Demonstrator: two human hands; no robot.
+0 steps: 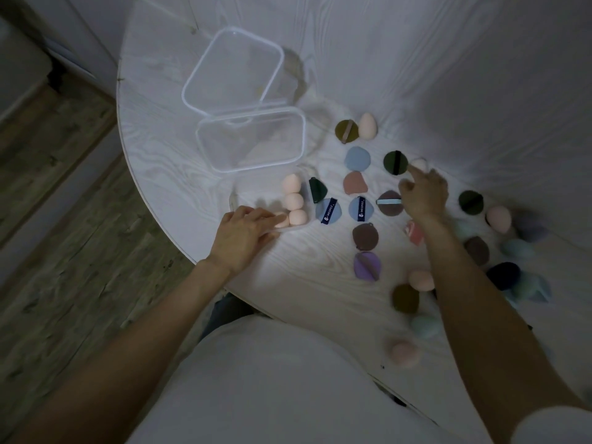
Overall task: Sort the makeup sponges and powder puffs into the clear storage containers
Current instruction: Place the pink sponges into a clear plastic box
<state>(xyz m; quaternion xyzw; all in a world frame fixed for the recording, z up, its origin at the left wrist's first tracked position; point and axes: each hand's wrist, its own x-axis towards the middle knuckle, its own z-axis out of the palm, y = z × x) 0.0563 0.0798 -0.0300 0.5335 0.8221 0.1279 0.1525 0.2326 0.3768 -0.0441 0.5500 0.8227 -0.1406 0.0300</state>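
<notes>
White table (320,299): right hand (424,195) half-hides blurred pale sponge (419,164).

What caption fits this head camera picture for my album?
Left hand steadies a clear container of peach sponges; right hand reaches a pale sponge.

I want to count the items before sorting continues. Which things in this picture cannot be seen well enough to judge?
- Small clear container, head view: the left hand covers its near part; its count is unsure.
- Pale sponge: the right hand hides its lower part; contact is unclear.
- Red-and-white item: half behind the right forearm.
- Pile at the right: blurred, shapes merge.
</notes>
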